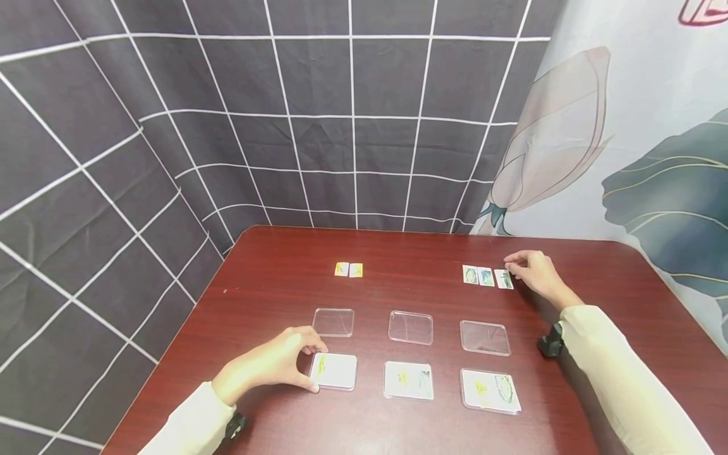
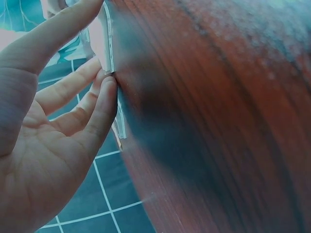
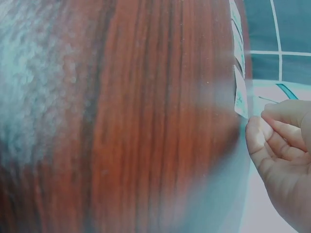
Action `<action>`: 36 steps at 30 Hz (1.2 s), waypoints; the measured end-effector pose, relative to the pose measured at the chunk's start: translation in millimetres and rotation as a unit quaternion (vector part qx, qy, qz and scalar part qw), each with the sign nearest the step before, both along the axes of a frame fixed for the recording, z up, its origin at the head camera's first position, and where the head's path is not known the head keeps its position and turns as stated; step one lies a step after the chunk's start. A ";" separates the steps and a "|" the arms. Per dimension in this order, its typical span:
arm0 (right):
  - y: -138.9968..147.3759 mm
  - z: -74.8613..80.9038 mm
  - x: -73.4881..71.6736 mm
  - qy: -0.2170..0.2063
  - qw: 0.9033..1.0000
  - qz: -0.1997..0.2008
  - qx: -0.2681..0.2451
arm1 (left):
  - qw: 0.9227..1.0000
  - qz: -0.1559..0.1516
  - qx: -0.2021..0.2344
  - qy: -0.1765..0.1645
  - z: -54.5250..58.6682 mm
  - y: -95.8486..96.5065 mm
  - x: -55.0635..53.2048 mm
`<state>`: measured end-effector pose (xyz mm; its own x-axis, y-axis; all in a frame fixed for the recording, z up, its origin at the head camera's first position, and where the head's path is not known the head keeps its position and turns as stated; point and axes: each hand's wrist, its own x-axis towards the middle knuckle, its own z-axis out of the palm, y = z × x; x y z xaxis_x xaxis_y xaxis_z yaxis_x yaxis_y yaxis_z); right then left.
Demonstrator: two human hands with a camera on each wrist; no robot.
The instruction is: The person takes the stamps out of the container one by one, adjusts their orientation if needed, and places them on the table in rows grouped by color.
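My left hand (image 1: 279, 360) grips the left edge of a clear plastic case (image 1: 334, 371), its thumb at the near corner and fingers at the far one. That case holds a white card with a yellow picture at its left. In the left wrist view the thumb and fingers (image 2: 104, 97) meet the edge of the case (image 2: 108, 39). At the far right, my right hand (image 1: 534, 273) has its fingertips close together beside a small picture card (image 1: 503, 279). In the right wrist view the card (image 3: 240, 94) ends just short of the loosely bent fingers (image 3: 286, 141); nothing shows between them.
Two more cases with cards, a middle one (image 1: 408, 380) and a right one (image 1: 490, 390), lie in the near row. Behind are clear lids (image 1: 411, 327). Two small yellow cards (image 1: 349, 270) and two picture cards (image 1: 478, 275) lie farther back on the table (image 1: 273, 278).
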<state>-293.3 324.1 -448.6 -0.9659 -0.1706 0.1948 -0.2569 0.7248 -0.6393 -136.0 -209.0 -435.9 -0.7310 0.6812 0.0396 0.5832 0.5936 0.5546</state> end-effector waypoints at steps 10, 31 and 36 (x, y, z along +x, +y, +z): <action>1.5 3.8 0.9 0.006 1.000 0.008 -0.012 | 1.000 0.002 -0.003 -0.003 3.1 1.7 -1.1; -12.0 16.8 10.9 0.012 0.999 0.040 -0.033 | 1.000 0.004 -0.005 -0.007 2.3 0.5 -0.4; -15.7 18.2 13.5 0.015 0.998 0.043 -0.030 | 1.000 0.005 -0.005 -0.010 1.9 0.4 -0.4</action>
